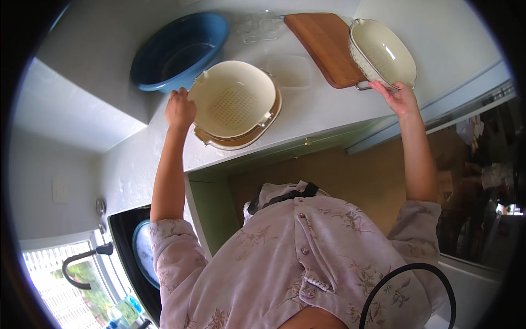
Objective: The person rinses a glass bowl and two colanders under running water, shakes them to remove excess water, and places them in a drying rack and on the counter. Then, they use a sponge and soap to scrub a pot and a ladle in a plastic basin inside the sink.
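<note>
My left hand [181, 108] is at the left rim of a cream-coloured bowl [236, 98] with a textured bottom, its fingertips partly hidden behind the rim. This bowl sits in another, brown-toned one on the white countertop. My right hand [393, 95] is palm up at the near end of a cream oval dish [386, 53] with a patterned outside, fingers under its rim. The dish rests against a brown wooden cutting board [324, 45], tilted near the wall.
A blue plastic basin [181, 49] leans at the back left, with clear glasses [261, 26] and a clear container [289, 72] beside it. A black sink [123, 230] holding a teal-rimmed basin [144, 251] and a faucet [78, 263] lie at lower left. Green cabinetry [209, 205] stands below.
</note>
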A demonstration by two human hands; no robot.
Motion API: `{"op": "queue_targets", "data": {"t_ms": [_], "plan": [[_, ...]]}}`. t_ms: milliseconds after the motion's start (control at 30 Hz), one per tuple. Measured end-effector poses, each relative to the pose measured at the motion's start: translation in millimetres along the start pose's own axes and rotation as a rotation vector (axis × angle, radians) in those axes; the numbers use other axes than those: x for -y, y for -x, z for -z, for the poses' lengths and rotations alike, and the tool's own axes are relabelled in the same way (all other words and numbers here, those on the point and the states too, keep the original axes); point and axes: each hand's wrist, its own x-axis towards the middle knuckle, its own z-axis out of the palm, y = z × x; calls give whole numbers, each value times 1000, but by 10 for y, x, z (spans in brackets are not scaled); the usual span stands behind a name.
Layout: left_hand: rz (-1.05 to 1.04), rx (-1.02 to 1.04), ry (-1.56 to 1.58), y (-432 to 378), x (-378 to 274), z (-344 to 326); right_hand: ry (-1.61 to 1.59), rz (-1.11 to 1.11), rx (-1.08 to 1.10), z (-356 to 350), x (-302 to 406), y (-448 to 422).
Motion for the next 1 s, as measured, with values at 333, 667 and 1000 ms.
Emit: {"op": "queue_targets", "data": {"t_ms": [333, 667, 1000], "plan": [[-73, -12, 180, -98, 114, 140, -180, -94, -86, 421, -180, -715], [58, -102, 398, 217, 18, 465, 55, -71, -166, 457, -679, -1402], [130, -217, 566, 358, -106, 552, 484, -219, 630, -591, -1596, 266]]}}
